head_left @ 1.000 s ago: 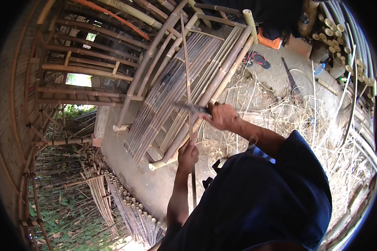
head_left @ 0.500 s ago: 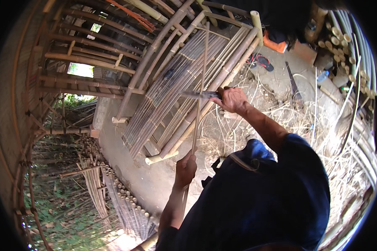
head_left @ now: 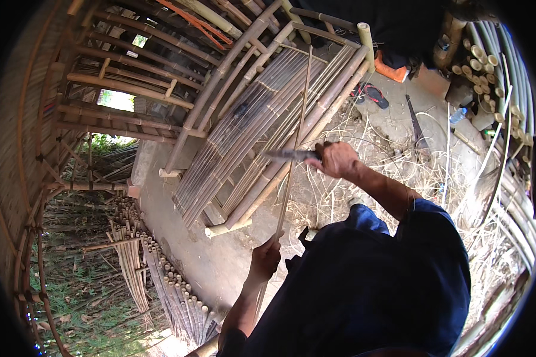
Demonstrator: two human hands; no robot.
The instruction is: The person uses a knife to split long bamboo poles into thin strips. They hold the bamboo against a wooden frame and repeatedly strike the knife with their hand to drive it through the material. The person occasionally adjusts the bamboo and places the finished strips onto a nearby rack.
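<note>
A long, thin bamboo strip [head_left: 299, 122] runs up and away over the bamboo bench [head_left: 324, 110]. My left hand [head_left: 264, 259] is closed around its near part, and the strip's tail passes back along my forearm. In my right hand [head_left: 338, 160] is a knife by its dark handle. The knife's blade [head_left: 281, 155] points left and crosses the strip, apparently against it; motion blurs the edge. The bench has a slatted seat of narrow bamboo pieces and thick round rails.
Pale shavings [head_left: 387, 146] litter the ground at right, around a long dark blade-like tool [head_left: 415, 122]. Farther off lie sandals [head_left: 375, 95], an orange item [head_left: 390, 66] and a plastic bottle [head_left: 457, 115]. Bamboo poles [head_left: 479, 65] are stacked far right; cut poles [head_left: 175, 279] stand lower left.
My right hand and the knife have slid nearer to me along the strip. My left hand is slightly lower, and the strip's far end has shifted to the right.
</note>
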